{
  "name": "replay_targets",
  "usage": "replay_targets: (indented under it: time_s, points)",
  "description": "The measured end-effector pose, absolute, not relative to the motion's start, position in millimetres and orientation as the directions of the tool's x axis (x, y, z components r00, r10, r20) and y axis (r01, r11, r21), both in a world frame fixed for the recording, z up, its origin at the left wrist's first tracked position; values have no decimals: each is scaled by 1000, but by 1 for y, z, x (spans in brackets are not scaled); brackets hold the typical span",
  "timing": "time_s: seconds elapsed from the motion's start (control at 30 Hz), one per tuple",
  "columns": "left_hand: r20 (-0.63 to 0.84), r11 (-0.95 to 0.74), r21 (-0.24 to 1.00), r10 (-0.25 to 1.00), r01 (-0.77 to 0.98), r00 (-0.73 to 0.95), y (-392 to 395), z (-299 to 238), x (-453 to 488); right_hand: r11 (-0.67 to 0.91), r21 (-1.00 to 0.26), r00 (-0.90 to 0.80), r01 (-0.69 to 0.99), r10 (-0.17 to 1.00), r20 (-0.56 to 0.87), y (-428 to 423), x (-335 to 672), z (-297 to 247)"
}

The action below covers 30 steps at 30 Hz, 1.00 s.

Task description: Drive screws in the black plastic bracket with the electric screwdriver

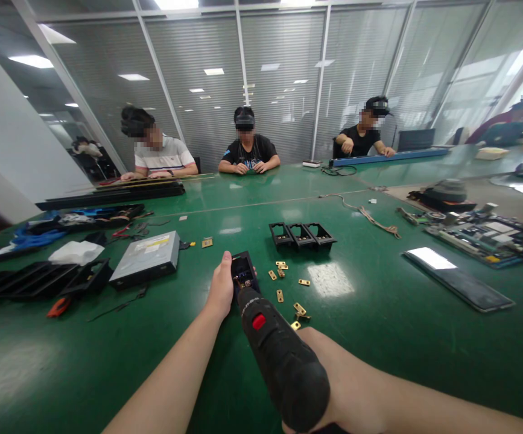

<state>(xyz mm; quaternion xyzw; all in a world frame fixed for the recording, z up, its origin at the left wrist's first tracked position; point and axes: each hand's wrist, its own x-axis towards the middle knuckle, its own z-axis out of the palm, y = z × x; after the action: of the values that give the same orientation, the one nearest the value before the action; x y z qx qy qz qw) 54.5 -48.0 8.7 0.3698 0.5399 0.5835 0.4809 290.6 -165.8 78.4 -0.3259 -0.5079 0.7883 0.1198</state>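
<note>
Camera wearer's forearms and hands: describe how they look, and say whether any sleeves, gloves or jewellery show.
The left hand and right hand are bare, without gloves. The left forearm and right forearm show no sleeve, watch, bracelet or marking within the picture. Most fingers are hidden, so rings cannot be ruled out.

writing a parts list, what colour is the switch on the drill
Red; the switch on the black drill shows best in the head view.
</note>
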Motion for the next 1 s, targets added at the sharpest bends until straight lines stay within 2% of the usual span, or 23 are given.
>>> replay_targets:
  time_s: [0.47, 1.0]
  points:
    - [-57, 14, 986, 964, -167, -259, -46, 8, 55, -466, -875, -773, 134, 503, -386, -166, 292, 75]
    - [-62, 18, 985, 965, -172, -255, -47, 11, 55, -405, -908, -799, 105, 509, -319, -165, 293, 75]
